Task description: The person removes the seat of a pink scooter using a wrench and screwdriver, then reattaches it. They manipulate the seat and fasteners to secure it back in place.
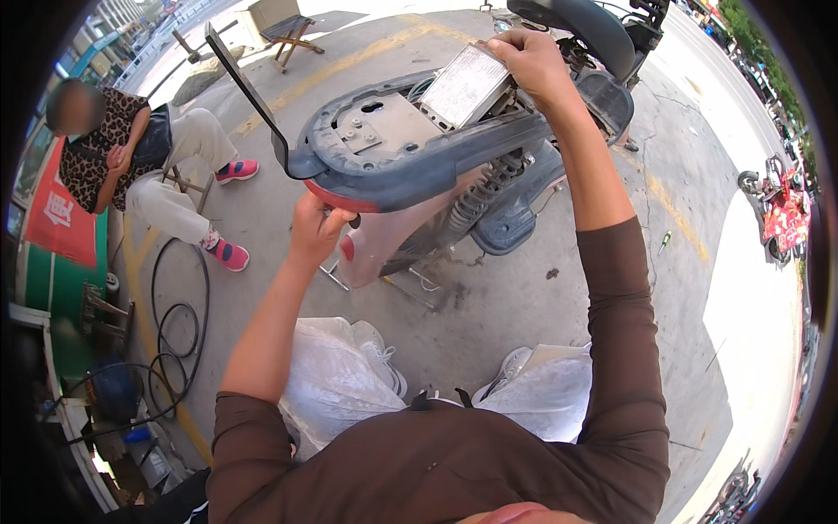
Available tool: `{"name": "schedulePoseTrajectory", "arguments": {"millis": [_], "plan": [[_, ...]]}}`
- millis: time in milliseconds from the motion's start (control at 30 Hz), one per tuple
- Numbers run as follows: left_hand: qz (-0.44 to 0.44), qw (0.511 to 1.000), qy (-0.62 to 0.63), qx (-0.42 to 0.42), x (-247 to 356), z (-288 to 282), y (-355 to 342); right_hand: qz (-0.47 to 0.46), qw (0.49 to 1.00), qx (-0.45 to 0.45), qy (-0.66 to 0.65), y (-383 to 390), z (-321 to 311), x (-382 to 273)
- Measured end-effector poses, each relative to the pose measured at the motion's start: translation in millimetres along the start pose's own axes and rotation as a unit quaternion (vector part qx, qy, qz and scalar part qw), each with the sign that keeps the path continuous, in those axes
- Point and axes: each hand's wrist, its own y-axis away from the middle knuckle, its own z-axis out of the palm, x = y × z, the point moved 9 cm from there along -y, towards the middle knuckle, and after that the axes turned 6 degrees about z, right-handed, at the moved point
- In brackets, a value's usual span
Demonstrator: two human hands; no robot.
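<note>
An electric scooter (415, 183) with its seat off stands in front of me, its dusty tail pointing toward my left. My right hand (534, 65) pinches the far upper edge of a flat silver metal box (464, 85), which sits tilted in the open bay of the scooter's body. Some wires show beside the box. At the rear, my left hand (316, 229) is closed at the underside of the tail, right below the red tail light (349, 199). A small dark piece shows by its thumb; part of the fingers is hidden.
A black bar (249, 98) rises from the scooter's tail. On the left sits a person (131, 157), near a coiled black hose (206, 301). A small screwdriver (666, 239) lies on the ground to the right. Farther off are a folding stool (290, 33) and a red motorcycle (783, 210).
</note>
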Motion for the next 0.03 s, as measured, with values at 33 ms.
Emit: {"name": "schedulePoseTrajectory", "arguments": {"millis": [33], "plan": [[-0.002, 1.000, 0.002, 0.003, 0.6, 0.7, 1.9, 0.009, 0.997, -0.001, -0.079, 5.7, -6.8, 7.1]]}}
